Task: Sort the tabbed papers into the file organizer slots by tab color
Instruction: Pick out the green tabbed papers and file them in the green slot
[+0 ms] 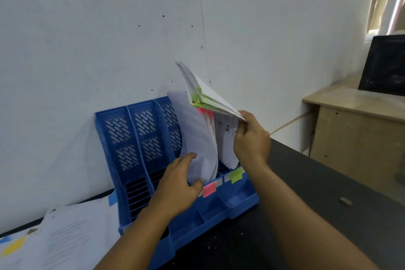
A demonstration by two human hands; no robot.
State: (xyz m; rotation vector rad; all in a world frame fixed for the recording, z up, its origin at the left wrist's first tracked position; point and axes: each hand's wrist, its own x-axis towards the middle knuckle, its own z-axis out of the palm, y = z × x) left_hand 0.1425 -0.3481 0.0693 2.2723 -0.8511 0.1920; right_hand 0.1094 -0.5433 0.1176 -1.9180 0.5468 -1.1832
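On the dark counter, against the white wall: a blue file organizer (140,151) stands upright, its slots running side by side.
Wall (87,28): directly behind the organizer, closing off everything from 10 to 1 o'clock.
Counter (306,204): bare dark surface from 3 to 5 o'clock of the organizer; its far edge runs diagonally up toward 2 o'clock.
Wooden desk (359,120): at 2 to 3 o'clock, beyond the counter edge, with a dark screen (385,66) on top.
Open slots: the two slots at the organizer's 9 o'clock side show no paper; their perforated back panels are visible.
Loose papers (70,234): lying flat at 8 o'clock beside the organizer, one with a yellow tab (13,246) at the far left edge.
Pink-tab papers (195,136): standing curved in a slot toward 3 o'clock; a pink label (209,189) sticks to the front lip below.
Green label (236,175): on the front lip of the next slot, at 3 o'clock of the pink label.
Green-tab papers (210,94): a lifted sheaf tilted above the rightmost slots, green tabs along its lower edge; more sheets hang beneath it.
Left hand (177,186): fingers curled round the lower edge of the pink-tab papers, thumb in front.
Right hand (252,138): clamped on the near corner of the green-tab papers, well above the left hand; the two hands are apart.
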